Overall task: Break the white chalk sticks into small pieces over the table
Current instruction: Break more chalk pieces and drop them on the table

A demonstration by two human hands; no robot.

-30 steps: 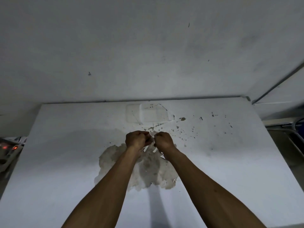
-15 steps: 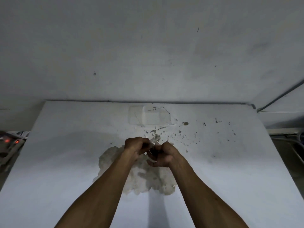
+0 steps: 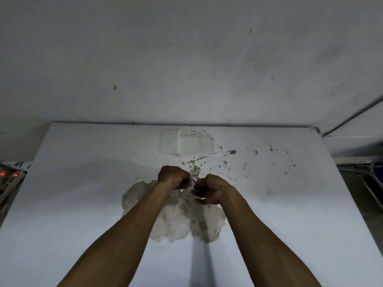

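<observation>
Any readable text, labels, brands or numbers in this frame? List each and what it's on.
None readable.
Device with red lights at the left edge: any markings are too small and blurred to read.
Clear rectangular patch on the table: only dark scratches and specks, no letters.
White chalk stick and wall: no print visible.

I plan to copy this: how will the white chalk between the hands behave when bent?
Probably stiff and brittle: the thin chalk, pinched between left hand and right hand, should snap rather than flex. Likely light: it is small beside the hands.
</observation>
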